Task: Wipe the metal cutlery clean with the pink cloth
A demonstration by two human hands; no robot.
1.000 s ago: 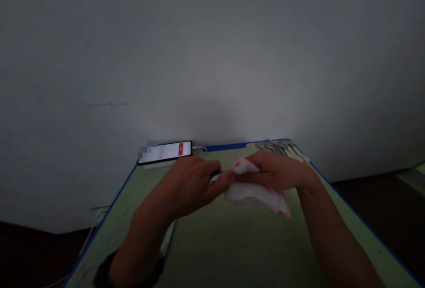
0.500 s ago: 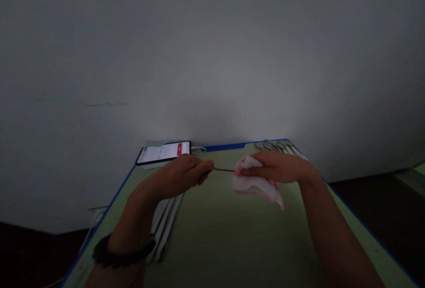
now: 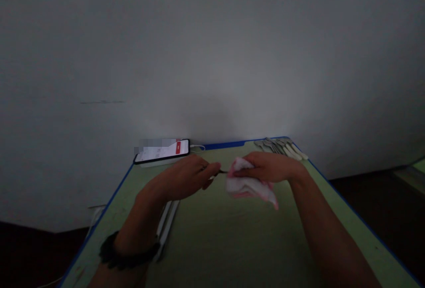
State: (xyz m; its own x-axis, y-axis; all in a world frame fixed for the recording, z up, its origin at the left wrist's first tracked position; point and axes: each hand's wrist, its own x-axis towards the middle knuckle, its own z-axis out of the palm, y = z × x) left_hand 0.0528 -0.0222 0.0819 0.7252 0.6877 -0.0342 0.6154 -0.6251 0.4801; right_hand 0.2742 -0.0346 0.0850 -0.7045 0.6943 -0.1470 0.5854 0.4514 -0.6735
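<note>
My left hand [image 3: 186,177] is closed round the handle of a thin metal utensil [image 3: 222,172], held level above the green table [image 3: 215,243]. My right hand [image 3: 265,167] pinches a white and pink cloth [image 3: 249,186] around the utensil's other end, which the cloth hides. The two hands are close together over the middle of the table. A dark band sits on my left wrist.
Several pale-handled utensils [image 3: 166,221] lie on the table under my left forearm. Another group of cutlery [image 3: 285,147] lies at the far right corner. A lit phone [image 3: 162,151] with a cable rests at the far left edge, against the grey wall.
My left hand drew the utensil out to the left from the cloth, then came back closer, so less of the shaft shows now. The right hand shifted slightly left.
</note>
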